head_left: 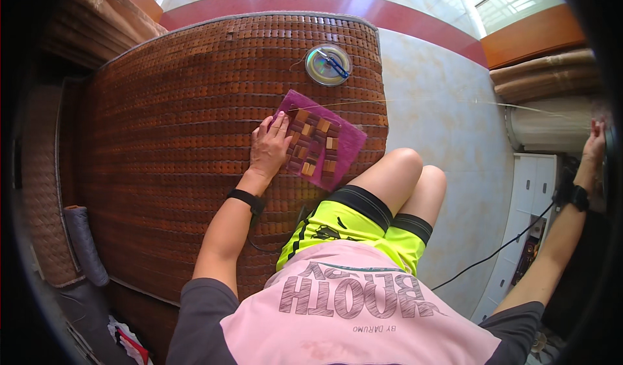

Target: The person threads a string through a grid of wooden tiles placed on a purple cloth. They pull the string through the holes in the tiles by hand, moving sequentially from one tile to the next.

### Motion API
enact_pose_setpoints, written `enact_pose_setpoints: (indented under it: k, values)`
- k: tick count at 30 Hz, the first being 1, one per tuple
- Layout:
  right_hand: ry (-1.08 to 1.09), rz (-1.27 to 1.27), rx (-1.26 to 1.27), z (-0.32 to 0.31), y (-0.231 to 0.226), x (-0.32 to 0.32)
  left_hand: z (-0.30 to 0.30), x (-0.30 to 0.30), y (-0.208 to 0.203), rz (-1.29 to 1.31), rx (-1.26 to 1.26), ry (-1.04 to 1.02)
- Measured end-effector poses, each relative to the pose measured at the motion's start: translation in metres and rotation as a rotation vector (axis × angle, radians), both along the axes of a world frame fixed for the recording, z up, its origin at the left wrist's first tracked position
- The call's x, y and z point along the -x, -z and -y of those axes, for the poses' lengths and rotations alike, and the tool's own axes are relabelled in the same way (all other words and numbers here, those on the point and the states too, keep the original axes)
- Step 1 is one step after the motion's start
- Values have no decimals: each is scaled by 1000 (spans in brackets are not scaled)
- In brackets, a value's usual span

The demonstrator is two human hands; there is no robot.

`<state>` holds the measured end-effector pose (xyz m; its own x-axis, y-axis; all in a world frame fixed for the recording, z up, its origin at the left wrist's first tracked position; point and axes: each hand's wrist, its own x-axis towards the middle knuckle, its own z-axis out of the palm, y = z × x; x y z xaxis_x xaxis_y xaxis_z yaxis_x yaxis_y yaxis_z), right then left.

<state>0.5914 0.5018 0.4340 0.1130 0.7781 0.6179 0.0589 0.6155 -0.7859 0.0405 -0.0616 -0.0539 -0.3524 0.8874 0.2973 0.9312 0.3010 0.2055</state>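
On a brown wooden tile mat [195, 105] lies a purple cloth [350, 138], and on it rests a small panel of brown and tan wooden tiles [305, 131]. My left hand [269, 147] lies on the left side of that panel, fingers stretched out over its edge and the cloth. A thin pale thread [441, 99] runs taut from the panel's upper side across to the far right. There my right hand [594, 146] is held out at arm's length, fingers closed on the thread. Its fingertips are partly lost at the picture's dark rim.
Beyond the cloth stands a round spool [318, 73] with blue-handled snips [336, 66] on top. My bent legs [389, 177] are just right of the cloth. A white cabinet [535, 177] and a black cable [500, 251] are on the right, over the pale tiled floor [448, 125].
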Motion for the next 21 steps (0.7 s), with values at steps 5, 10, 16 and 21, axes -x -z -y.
enact_pose_setpoints:
  k: [5,10,16,21]
  values:
    - [-200,231,232,49,116,23,22,6,-17,355,-293,-275]
    - [-360,110,399,143,192,101,66,-22,-49,1177,72,-565]
    - [-432,245,423,219,230,174,45,-95,-41,114,-186,444]
    - [-539,317,444,248,235,179,13,-115,-20,-63,-178,550]
